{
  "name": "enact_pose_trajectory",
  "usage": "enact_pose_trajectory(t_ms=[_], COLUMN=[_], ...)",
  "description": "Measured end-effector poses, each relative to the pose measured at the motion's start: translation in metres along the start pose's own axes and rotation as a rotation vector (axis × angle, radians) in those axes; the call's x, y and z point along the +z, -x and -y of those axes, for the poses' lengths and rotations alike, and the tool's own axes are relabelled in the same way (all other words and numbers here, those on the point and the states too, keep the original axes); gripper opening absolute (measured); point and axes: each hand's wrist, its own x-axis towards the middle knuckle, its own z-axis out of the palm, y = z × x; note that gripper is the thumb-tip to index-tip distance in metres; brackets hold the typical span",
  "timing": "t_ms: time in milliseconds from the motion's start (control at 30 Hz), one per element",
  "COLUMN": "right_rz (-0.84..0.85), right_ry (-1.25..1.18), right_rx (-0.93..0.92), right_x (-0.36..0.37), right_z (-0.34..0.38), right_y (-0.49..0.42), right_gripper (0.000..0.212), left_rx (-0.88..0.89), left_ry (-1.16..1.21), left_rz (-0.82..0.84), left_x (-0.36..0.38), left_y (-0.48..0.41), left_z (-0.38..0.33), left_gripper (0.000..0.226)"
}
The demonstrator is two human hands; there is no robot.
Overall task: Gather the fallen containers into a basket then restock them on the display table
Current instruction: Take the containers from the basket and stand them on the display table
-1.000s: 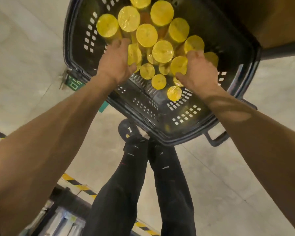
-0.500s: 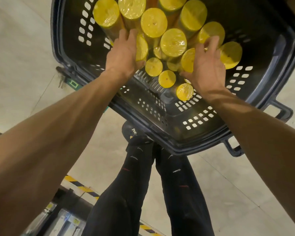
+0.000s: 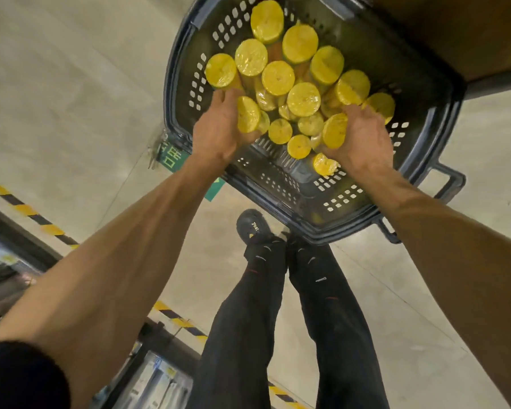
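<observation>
Reaching down into the dark slotted basket [image 3: 431,119], both hands are seen buried among the yellow-capped containers [image 3: 278,78]. The left hand [image 3: 219,131] is wrapped round a left-side container [image 3: 247,115], the fingers hidden behind it. The right hand [image 3: 360,137] is clamped on a right-side container [image 3: 334,130], its cap tipped inward toward the pile. The two hands are held well apart, with several caps seen lower down between them. The rest of the load is packed upright or leaning in the far half of the basket, caps touching one another. One lone container [image 3: 325,164] is seen lying just beside the right wrist, on the basket's slotted bottom. The basket is set on the pale concrete floor [image 3: 71,84], right in front of dark trouser legs [image 3: 248,320] and a black shoe [image 3: 252,228]. A green floor marker [image 3: 171,157] is partly covered by the basket's near-left corner, and yellow-and-black hazard tape [image 3: 27,209] is laid across the floor at the left.
</observation>
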Motion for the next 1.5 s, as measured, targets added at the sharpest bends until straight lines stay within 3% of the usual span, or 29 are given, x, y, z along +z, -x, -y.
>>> enact_pose_trajectory(t_ms=[300,567,700,833,1200,1500], right_rz=[-0.098,-0.215,-0.266,-0.371,-0.713,-0.797], right_ry=[-0.062,-0.24,-0.353,-0.388,-0.62,-0.586], right_rx=[0.002,-0.03,-0.088,-0.148,-0.063,-0.115], right_x=[-0.158,-0.272,-0.316,-0.354,-0.413,-0.474], right_z=[0.053,0.098,0.108,0.106,0.059,-0.039], right_y=[0.122,0.241,0.292,0.338,0.415,0.433], right_gripper=[0.072,0.07,0.057,0.078,0.077,0.079], left_rx=[-0.029,0.131,0.233,0.365,0.66,0.751], left_ry=[0.147,0.302,0.345,0.388,0.51,0.528], left_rz=[-0.073,-0.226,-0.342,-0.4,-0.434,-0.413], left_x=[-0.151,-0.274,-0.326,-0.368,-0.41,-0.394], left_y=[0.117,0.221,0.256,0.276,0.315,0.334], left_z=[-0.073,-0.123,-0.136,-0.148,-0.216,-0.329], left_gripper=[0.071,0.077,0.072,0.08,0.073,0.073])
